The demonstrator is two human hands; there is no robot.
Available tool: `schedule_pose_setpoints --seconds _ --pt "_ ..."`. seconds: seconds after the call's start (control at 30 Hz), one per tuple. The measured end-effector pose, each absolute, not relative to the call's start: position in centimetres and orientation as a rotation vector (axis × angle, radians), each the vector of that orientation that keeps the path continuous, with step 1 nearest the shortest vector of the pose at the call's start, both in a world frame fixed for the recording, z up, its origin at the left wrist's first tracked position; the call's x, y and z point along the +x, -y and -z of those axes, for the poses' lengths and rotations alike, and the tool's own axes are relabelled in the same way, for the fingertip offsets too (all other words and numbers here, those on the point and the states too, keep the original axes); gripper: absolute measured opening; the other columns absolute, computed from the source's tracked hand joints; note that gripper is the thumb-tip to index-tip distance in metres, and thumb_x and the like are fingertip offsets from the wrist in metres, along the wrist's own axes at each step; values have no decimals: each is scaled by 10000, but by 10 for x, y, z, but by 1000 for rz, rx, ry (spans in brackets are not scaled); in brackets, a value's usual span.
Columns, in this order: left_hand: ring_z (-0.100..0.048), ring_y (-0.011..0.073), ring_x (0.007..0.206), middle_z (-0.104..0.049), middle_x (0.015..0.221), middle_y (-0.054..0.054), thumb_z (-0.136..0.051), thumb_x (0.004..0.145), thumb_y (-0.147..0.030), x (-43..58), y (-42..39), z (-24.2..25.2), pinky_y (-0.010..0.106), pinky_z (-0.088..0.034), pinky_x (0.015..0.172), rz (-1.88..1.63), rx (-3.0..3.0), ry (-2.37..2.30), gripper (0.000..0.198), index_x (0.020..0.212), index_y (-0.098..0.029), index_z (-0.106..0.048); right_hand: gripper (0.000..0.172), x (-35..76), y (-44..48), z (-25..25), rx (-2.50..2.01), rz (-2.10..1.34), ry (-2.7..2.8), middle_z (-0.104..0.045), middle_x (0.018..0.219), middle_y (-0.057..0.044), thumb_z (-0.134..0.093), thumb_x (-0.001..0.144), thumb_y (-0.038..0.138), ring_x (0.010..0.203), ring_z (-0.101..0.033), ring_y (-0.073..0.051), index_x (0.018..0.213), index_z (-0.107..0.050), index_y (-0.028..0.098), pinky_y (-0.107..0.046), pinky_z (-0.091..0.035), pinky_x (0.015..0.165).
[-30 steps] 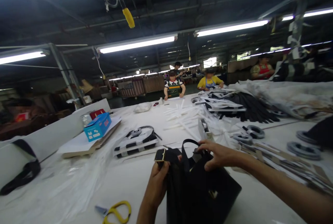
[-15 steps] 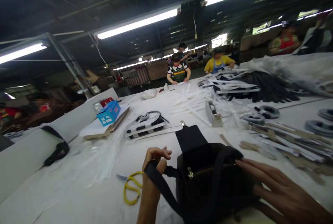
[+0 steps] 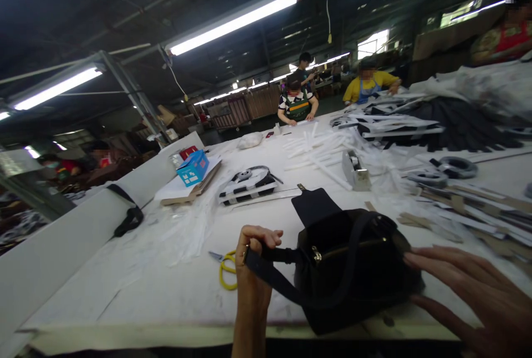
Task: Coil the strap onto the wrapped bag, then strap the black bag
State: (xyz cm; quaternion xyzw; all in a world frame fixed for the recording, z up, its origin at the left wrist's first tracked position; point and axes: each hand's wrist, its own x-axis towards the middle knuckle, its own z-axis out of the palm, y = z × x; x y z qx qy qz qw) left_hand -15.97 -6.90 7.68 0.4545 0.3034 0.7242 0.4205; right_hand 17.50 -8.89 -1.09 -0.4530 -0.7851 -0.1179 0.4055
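A black handbag (image 3: 357,280) stands on the white table, its flap (image 3: 316,205) folded back away from me and a gold zipper running along its top. My left hand (image 3: 253,258) is closed around the bag's black strap (image 3: 272,277) near a gold buckle, left of the bag. Fingers stretched out and apart, my right hand (image 3: 465,280) rests its fingertips on the bag's right side. Yellow-handled scissors (image 3: 228,277) lie just left of my left hand, partly covered by it.
A blue box (image 3: 193,169) sits on stacked boards. Beyond the bag are a tape dispenser (image 3: 355,170), a bundle of black-and-white strips (image 3: 249,186) and white strips (image 3: 313,150). Grey rolls (image 3: 457,168) and loose strips lie right. A low wall (image 3: 83,230) borders the left. Several people work farther off.
My view has shifted, showing the table's front edge. The right hand's fingers have spread and drawn back toward the bag's side edge. The left hand keeps hold of the strap.
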Motion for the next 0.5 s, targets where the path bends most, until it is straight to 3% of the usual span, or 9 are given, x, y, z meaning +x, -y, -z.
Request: schedule_pose_setpoints --seconds 0.1,0.17,0.3,0.4,0.5 --pt "-559 134 683 -537 659 -38 -637 854 -466 -153 71 -78 372 -506 862 -1790 1147 -690 266 795 -218 -560 629 150 80 -26 -1028 401 2110 -683 1096 -60 -575 882 334 972 -629 -278 1472 -356 336 -432 -474 841" --pt "-557 132 674 -540 652 -37 -629 863 -445 -148 74 -80 365 -501 853 -1771 1168 -676 251 790 -215 -564 555 128 72 -50 -941 491 2223 -666 1131 -54 -550 893 237 999 -606 -253 1430 -428 308 -407 -444 888" --pt "-535 126 633 -527 613 -36 -618 872 -425 -140 79 -83 322 -488 765 -1772 1166 -707 242 789 -205 -562 242 94 54 -75 -839 567 2269 -655 1112 -64 -516 853 92 1028 -568 -248 970 -676 231 -414 -394 933" --pt "-464 104 555 -446 548 -64 -640 847 -450 -135 82 -88 260 -438 626 -1779 1064 -803 266 798 -208 -543 171 94 37 -89 -866 552 2335 -657 883 -61 -534 859 112 848 -579 -215 737 -615 200 -370 -415 818" --pt "-423 94 545 -413 574 -76 -674 806 -443 -132 82 -95 220 -376 550 -1762 1025 -959 264 815 -216 -540 146 117 19 -114 -1000 336 2274 -636 776 -46 -502 884 186 710 -573 -184 807 -625 209 -322 -427 702"
